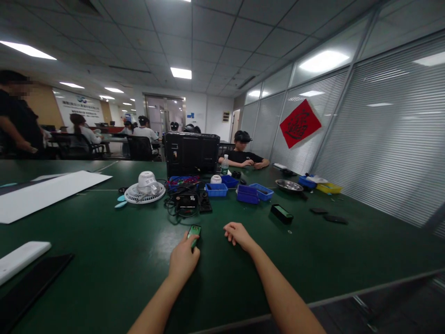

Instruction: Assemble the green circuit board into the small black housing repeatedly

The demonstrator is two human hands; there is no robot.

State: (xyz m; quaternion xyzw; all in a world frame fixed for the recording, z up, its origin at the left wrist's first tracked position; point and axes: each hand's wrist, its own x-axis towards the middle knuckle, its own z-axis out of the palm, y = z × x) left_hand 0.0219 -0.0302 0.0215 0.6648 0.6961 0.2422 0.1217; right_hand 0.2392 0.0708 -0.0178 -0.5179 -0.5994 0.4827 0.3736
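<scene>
In the head view my left hand [183, 257] reaches over the dark green tabletop. Its thumb and fingers close around the lower end of a small green circuit board [195, 229], which has dark edges and yellowish parts at its far end. To the right, my right hand [239, 234] hovers at or just above the table with its fingers curled in. Nothing shows between those fingertips, and they are apart from the board. Beyond the hands lie a black boxy device with cables [186, 200] and a black power strip [205, 202].
Blue bins [216, 190], a white fan part [145, 191] and a large black casing [192, 154] stand further back. A black box with a green top [282, 214] and a metal bowl [289, 185] are right. White panels [52, 192] lie left. A person [243, 155] sits across.
</scene>
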